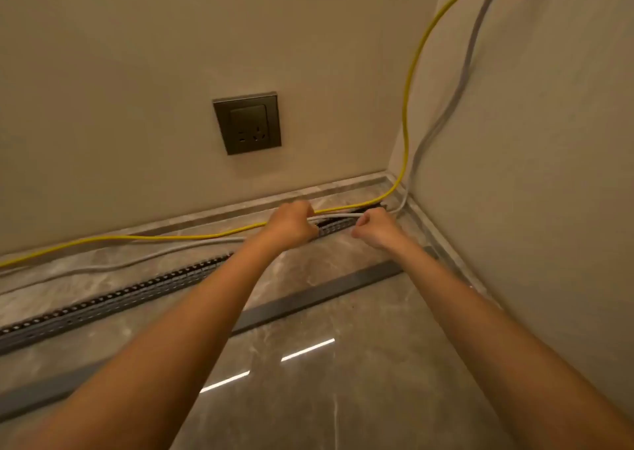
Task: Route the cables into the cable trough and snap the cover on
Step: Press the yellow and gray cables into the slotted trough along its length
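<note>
Left hand: the left hand (291, 225) was clenched around the grey cable (338, 215), just over the open trough (137, 295).
Right hand: the right hand (377, 228) was closed on the same grey cable, a short way to the right, near the corner of the room.
Grey cable: it was stretched between the two hands above the trough; further left it was laid loose on the floor (343, 381) beside the trough.
Yellow cable: the yellow cable (408, 106) was run down the corner and along the foot of the wall, behind both hands, outside the trough.
Trough: a dark, perforated channel was set in the floor, uncovered along its visible length.
Cover: the cover (308, 302), a long grey strip, was laid flat on the floor, nearer the person than the trough and apart from it.
Socket: a dark socket (247, 123) was mounted on the wall above the hands.
</note>
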Tool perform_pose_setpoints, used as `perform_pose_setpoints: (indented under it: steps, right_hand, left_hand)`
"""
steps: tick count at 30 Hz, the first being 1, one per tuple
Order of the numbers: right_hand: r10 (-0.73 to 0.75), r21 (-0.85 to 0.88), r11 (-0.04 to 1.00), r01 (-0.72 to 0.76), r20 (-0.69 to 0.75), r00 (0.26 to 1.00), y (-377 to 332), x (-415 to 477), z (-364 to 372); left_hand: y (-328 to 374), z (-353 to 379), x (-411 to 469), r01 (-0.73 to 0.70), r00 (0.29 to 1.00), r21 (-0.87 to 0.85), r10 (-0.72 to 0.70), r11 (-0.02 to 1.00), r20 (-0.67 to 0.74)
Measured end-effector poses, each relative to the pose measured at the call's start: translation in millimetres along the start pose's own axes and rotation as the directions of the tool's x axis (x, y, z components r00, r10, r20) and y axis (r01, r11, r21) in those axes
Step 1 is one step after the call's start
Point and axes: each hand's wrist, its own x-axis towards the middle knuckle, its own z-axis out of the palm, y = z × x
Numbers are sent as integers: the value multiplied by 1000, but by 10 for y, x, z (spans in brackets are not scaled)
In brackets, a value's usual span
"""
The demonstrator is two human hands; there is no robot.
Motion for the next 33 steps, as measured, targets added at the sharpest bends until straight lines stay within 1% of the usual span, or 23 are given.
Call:
perform_pose_setpoints:
  steps: [1,4,6,8,10,12,14,17,18,20,22,24,27,31,33]
  right_hand:
    - [31,-1,1000,-31,-8,999,46,38,-23]
    - [96,40,995,-94,-52,994,217,181,-72]
    - [112,52,993,-109,-73,991,282,250,-86]
    - [116,56,992,-110,-119,986,314,306,-110]
    - [122,96,990,-106,-176,977,340,364,-119]
    - [165,209,970,-121,-205,965,348,415,-119]
    - [202,351,927,-131,-175,964,371,481,-92]
    - [261,530,835,-150,-141,955,410,520,-59]
    - [291,552,816,-170,-139,947,434,513,-52]
    - [320,526,827,-197,-152,935,486,483,-52]
    - [317,478,853,-211,-152,936,502,438,-51]
    - [329,472,851,-231,-134,935,517,411,-37]
    - [342,477,847,-233,-156,926,518,351,-28]
    - [326,556,818,-149,-235,915,515,260,20]
    - [305,572,813,-108,-260,916,504,247,24]
  left_hand:
    - [44,42,38,-6,1000,3,5,1000,30]
    - [116,186,179,-42,999,-2,42,999,24]
    - [161,258,248,-54,998,-3,54,999,29]
    - [193,337,325,-76,997,35,75,996,20]
    - [194,416,373,-81,997,100,82,992,1]
    - [196,473,394,-89,995,179,97,980,-38]
    - [171,509,385,-97,989,257,121,962,-79]
    - [111,510,336,-125,985,262,150,957,-80]
    - [100,494,315,-136,986,242,155,961,-61]
    - [84,450,270,-147,987,227,157,963,-26]
    - [77,425,206,-150,988,238,157,960,-9]
    - [64,412,140,-148,988,252,152,956,4]
    - [3,402,59,-129,991,259,131,957,10]
    - [-63,457,-51,-72,996,225,80,972,-28]
    - [-95,480,-96,-20,997,183,33,983,-66]
